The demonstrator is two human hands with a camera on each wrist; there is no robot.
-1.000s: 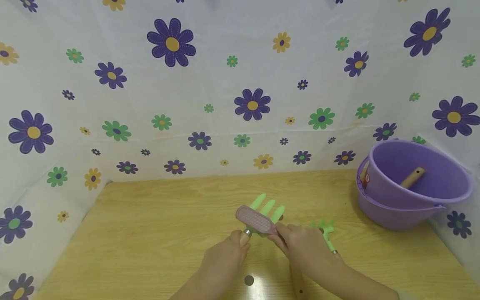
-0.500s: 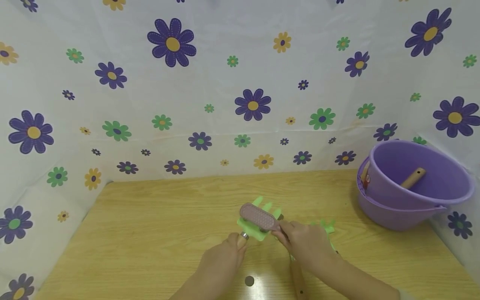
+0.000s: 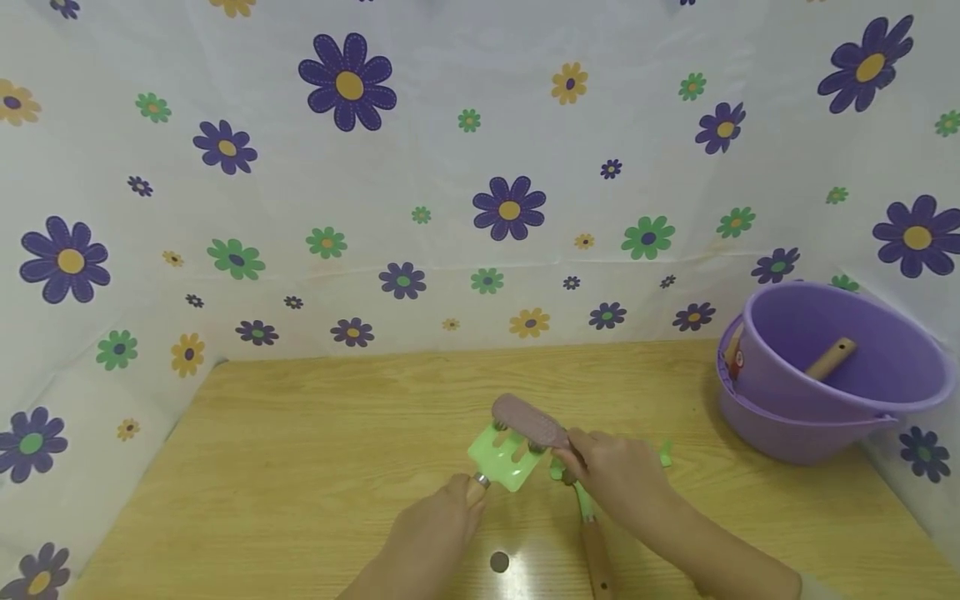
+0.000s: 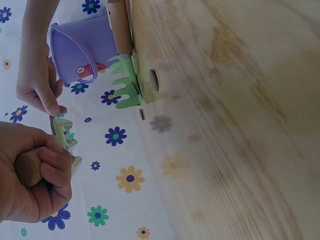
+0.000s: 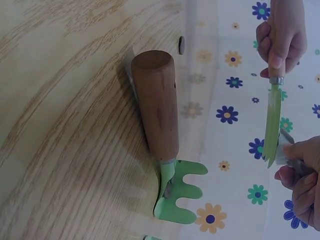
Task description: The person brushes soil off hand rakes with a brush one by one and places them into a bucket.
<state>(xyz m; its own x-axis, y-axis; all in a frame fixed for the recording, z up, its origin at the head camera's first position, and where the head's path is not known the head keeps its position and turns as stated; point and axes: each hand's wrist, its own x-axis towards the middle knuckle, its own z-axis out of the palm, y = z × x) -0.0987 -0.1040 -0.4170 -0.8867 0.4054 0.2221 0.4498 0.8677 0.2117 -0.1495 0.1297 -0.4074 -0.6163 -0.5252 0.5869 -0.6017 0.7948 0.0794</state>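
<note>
In the head view my left hand (image 3: 431, 533) grips the wooden handle of a green hand fork (image 3: 501, 458), tines pointing away and held above the table. My right hand (image 3: 626, 479) holds a pinkish-brown brush (image 3: 528, 419) with a dotted back. The brush lies across the fork's tines. From the right wrist, the fork (image 5: 272, 120) appears edge-on with the brush's grey part (image 5: 285, 147) against it. Below my right hand, a small green rake with a brown wooden handle (image 3: 597, 554) lies on the table. Another green tool (image 3: 666, 454) is mostly hidden behind that hand.
A purple bucket (image 3: 780, 429) stands at the right, with a wooden handle (image 3: 831, 358) sticking up inside it. A dark round disc (image 3: 499, 562) lies on the wooden table (image 3: 300, 467) near the front. Flowered cloth (image 3: 420, 158) hangs behind and at both sides.
The brush has shifted slightly right and towards the tine tips. The fork has moved a little left and towards me, so more of its green head shows. Both hands keep their hold.
</note>
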